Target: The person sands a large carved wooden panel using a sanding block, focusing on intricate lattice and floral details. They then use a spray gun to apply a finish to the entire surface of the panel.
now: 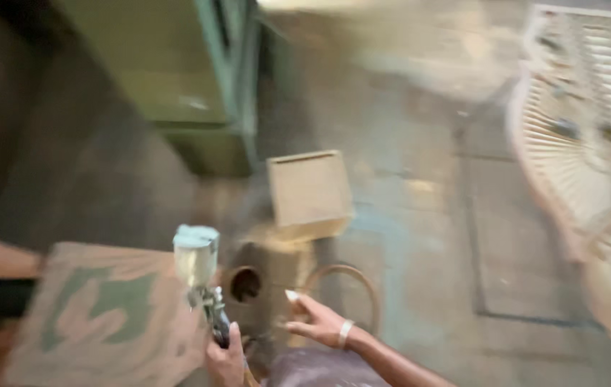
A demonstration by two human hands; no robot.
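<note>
Your spray gun [201,287] sits low in the frame around 6 o'clock, cup on top with a pale teal lid, nozzle end pointing away from you. Your left hand [226,358] is wrapped tight around the grip, which looks like the natural way to keep that top-heavy cup upright. Your right hand [316,320] is just off to 3 o'clock of the gun, fingers loosely spread with nothing in them, a pale band on the wrist. Right past the gun at 12 o'clock there's a wooden piece with a round hole [246,283], and beyond that a small plain box [310,192] standing on it. At 9 o'clock lies a board [104,315] with patchy green over brown. A hose loop [352,287] curls on the floor [420,236] at 2 o'clock. Farther out: green cabinet [191,79] at 11, white slatted chair [585,129] at 2. It's all pretty blurry though.
</note>
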